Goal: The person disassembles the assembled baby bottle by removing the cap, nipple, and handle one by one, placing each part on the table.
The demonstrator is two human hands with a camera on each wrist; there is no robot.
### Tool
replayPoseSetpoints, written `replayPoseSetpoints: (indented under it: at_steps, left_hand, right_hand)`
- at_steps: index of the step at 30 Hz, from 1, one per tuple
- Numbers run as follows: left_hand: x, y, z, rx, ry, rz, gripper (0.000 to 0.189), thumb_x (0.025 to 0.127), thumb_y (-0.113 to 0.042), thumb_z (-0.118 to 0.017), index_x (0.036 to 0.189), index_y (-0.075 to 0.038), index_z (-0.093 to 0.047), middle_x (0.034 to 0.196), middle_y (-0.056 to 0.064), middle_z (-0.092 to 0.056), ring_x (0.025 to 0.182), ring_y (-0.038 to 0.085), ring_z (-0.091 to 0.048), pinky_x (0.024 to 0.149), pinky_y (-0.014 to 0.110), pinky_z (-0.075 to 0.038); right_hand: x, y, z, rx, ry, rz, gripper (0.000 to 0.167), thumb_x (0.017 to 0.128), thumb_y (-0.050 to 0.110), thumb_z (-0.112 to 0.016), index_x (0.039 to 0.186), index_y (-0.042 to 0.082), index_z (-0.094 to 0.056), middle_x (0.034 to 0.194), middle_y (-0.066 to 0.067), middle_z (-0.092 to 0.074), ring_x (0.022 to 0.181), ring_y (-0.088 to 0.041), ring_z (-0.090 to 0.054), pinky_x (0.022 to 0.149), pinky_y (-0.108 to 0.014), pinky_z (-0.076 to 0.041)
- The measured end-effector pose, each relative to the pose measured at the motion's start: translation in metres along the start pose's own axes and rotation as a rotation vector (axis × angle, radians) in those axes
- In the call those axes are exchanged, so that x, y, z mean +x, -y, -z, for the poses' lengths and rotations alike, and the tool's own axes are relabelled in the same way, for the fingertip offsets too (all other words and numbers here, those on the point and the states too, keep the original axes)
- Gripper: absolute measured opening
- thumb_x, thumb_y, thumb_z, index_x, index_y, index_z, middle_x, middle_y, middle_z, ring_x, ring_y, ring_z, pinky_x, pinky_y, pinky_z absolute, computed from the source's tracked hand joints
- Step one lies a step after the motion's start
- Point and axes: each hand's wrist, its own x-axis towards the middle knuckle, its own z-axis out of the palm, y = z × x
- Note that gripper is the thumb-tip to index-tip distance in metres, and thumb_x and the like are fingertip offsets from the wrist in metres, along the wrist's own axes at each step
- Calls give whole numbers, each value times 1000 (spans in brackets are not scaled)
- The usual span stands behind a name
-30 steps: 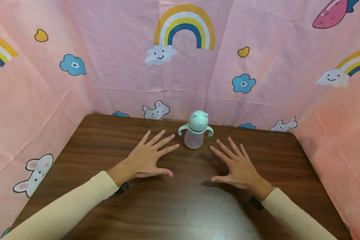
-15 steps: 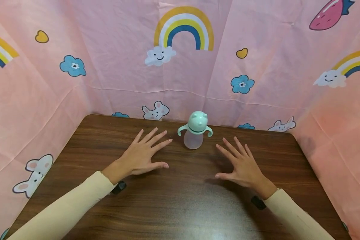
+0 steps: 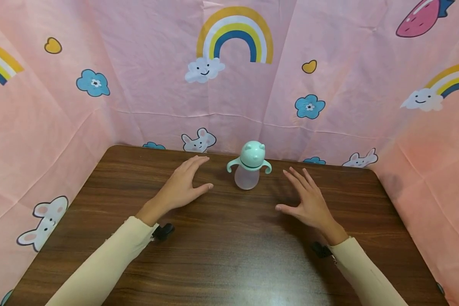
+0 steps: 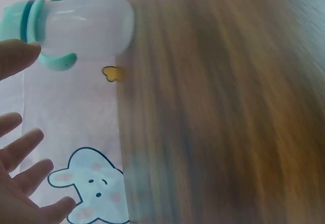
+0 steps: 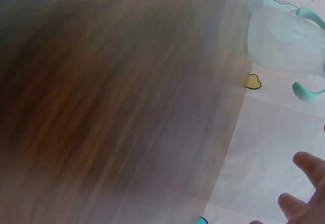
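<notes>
A baby bottle [image 3: 247,176] with a mint-green, bear-shaped cap and two curved side handles stands upright toward the back of the table. My left hand [image 3: 180,185] is to its left, thumb apart from the fingers, holding nothing. On the other side, my right hand [image 3: 307,199] hovers with spread fingers, also holding nothing. The left wrist view has the bottle [image 4: 86,28] at top left, with the left thumb [image 4: 18,56] overlapping its handle. In the right wrist view the bottle [image 5: 284,38] is at the upper right, above the right fingertips [image 5: 304,160].
The dark brown wooden table [image 3: 229,255] reaches back to a pink fabric backdrop [image 3: 157,63] printed with rainbows, flowers and bunnies. The backdrop also encloses both sides. A small black device [image 3: 163,231] sits under the left wrist, another black device [image 3: 321,250] under the right.
Both hands have moved outward from the bottle and a little toward the back. The left hand has turned onto its side, its fingers closer together. The bottle stays in place.
</notes>
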Motion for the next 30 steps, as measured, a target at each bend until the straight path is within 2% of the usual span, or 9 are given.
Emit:
replayPoseSetpoints:
  at_steps: [5, 8, 11, 17, 25, 30]
  left_hand:
    - [13, -8, -6, -104, -14, 27, 81, 102, -34, -82, 168, -10, -42, 171, 11, -42, 160, 36, -35, 124, 64, -35]
    - [22, -11, -14, -139, -22, 27, 82, 101, -32, -84, 168, -11, -42, 170, 11, -43, 159, 36, -36, 123, 64, -36]
    - [30, -14, -23, -169, -40, 23, 83, 99, -28, -87, 167, -12, -44, 167, 11, -47, 157, 35, -41, 123, 61, -38]
    - [44, -26, -39, -239, -86, -2, 80, 98, -25, -88, 165, -10, -47, 164, 12, -50, 154, 34, -45, 123, 59, -39]
    - [52, -36, -47, -306, -148, -26, 75, 96, -21, -90, 161, -7, -53, 161, 12, -54, 152, 31, -48, 123, 56, -39]
    - [55, -40, -52, -324, -151, -31, 74, 98, -19, -88, 161, -4, -53, 161, 14, -55, 152, 33, -48, 124, 56, -39]
  right_hand:
    - [16, 3, -7, 166, -37, -51, 101, 90, 48, -91, 172, 18, -40, 175, -14, -38, 164, -52, -17, 116, -87, -20]
    - [28, 10, -13, 263, -56, -97, 98, 91, 37, -92, 172, 20, -40, 175, -12, -38, 166, -46, -15, 120, -83, -18]
    - [40, 20, -19, 329, -85, -124, 94, 92, 33, -91, 172, 22, -42, 174, -10, -40, 167, -39, -16, 122, -80, -18]
    - [55, 37, -24, 394, -174, -128, 91, 92, 28, -91, 170, 18, -44, 174, -8, -41, 164, -35, -27, 125, -73, -22]
    - [70, 48, -32, 553, -261, -108, 81, 97, 15, -87, 168, 15, -47, 169, -7, -48, 160, -28, -37, 126, -67, -27]
    - [74, 53, -36, 628, -296, -61, 75, 95, 7, -88, 162, 9, -54, 160, -13, -57, 147, -36, -52, 120, -64, -39]
